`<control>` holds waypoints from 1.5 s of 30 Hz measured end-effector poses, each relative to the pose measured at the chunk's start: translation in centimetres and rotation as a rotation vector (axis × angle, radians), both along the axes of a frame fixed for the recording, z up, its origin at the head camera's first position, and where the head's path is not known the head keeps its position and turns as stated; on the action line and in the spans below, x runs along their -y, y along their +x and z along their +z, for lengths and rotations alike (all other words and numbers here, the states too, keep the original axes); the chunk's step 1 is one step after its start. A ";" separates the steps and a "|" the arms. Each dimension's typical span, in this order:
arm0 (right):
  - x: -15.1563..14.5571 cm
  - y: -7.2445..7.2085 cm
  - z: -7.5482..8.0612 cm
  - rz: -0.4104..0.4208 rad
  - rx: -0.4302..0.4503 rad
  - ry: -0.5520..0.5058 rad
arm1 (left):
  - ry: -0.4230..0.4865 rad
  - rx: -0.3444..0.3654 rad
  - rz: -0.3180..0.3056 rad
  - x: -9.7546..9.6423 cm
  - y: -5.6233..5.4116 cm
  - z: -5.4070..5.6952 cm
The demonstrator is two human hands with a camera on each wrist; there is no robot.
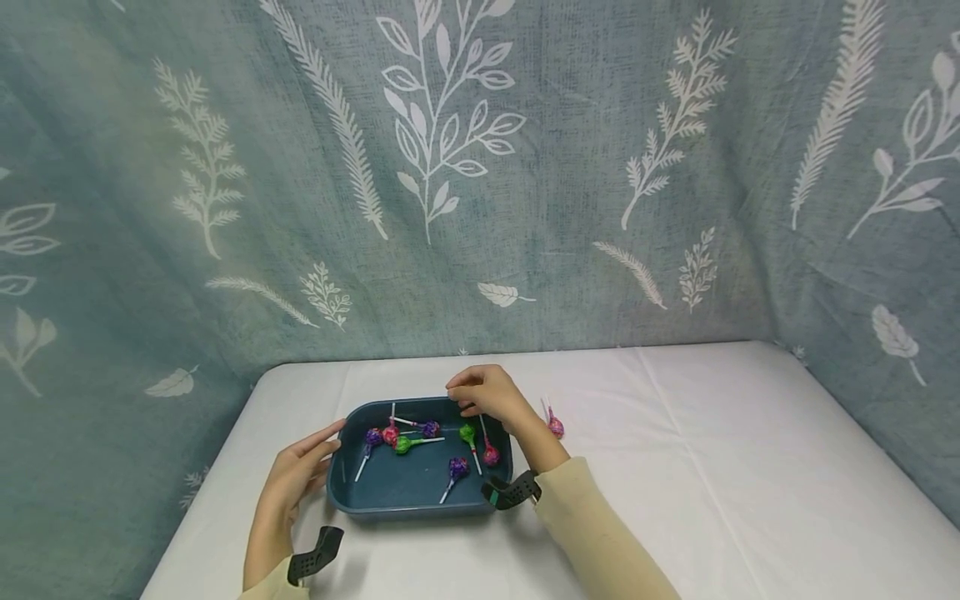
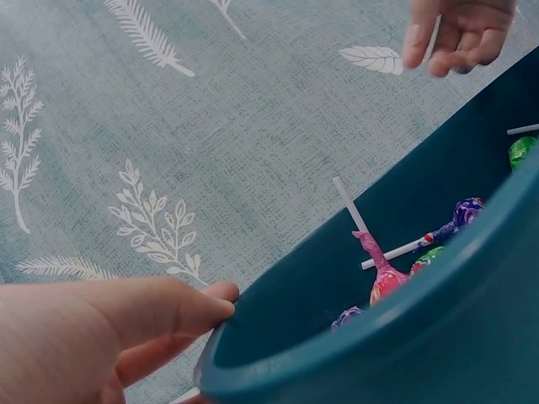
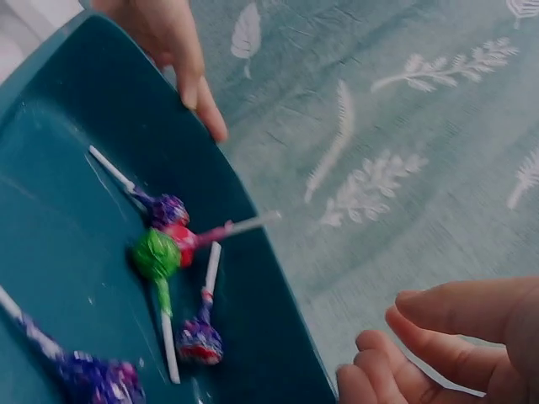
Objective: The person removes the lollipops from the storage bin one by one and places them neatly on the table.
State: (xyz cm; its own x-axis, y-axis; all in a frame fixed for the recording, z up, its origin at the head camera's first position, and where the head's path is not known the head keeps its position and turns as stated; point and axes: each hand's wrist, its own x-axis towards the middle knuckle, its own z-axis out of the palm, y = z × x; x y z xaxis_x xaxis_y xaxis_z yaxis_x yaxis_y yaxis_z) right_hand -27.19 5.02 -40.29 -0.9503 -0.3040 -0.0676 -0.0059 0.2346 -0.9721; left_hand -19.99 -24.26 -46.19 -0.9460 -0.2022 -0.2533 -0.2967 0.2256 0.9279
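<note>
Our left hand (image 1: 288,477) touches the tray (image 1: 397,485) with relaxed fingers; our right hand (image 1: 489,395), whose grip we cannot tell, is nearer the pink lollipop (image 1: 556,425), lower right of centre, stick upward.

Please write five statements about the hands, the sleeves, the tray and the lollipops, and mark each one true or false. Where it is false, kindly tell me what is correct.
1. The left hand touches the tray. True.
2. No lollipop lies outside the tray. False: a pink lollipop lies on the table, to the right of the tray.
3. The right hand is near the tray's far side. True.
4. Both sleeves are black. False: the sleeves are beige.
5. The tray holds two green lollipops. True.
</note>
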 end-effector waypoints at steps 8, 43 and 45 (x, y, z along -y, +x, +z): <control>2.3 0.1 -1.5 0.109 0.115 0.042 | -0.007 0.003 0.002 0.0 0.0 -0.1; 5.1 -0.6 -2.8 0.168 0.109 0.468 | -0.008 0.010 0.006 -0.2 0.2 -0.1; 5.3 -0.7 -3.0 0.173 0.094 0.499 | -0.006 0.013 0.012 -0.2 0.3 -0.1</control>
